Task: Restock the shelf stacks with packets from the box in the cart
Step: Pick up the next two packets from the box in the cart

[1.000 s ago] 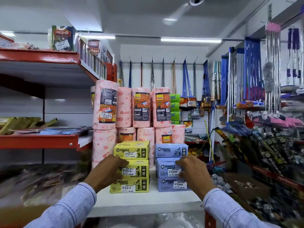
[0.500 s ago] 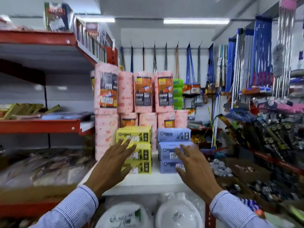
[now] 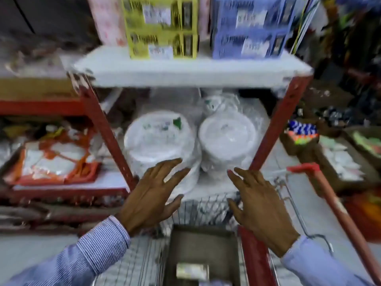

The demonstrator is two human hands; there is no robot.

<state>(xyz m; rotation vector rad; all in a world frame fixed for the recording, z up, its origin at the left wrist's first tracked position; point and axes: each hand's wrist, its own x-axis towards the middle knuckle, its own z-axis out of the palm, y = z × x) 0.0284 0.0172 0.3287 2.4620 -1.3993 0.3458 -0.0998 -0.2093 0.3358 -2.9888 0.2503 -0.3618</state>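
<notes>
At the front edge of the white shelf (image 3: 191, 73) stand the yellow packets (image 3: 162, 27) and blue packets (image 3: 250, 27). Below, the box (image 3: 202, 240) sits in the wire cart (image 3: 144, 263); above it, left hand (image 3: 152, 196) and right hand (image 3: 260, 205) hover empty, fingers spread.

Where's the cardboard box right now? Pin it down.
In the head view the cardboard box sits bottom centre, inside the wire cart, below and between the left hand and right hand.
</notes>
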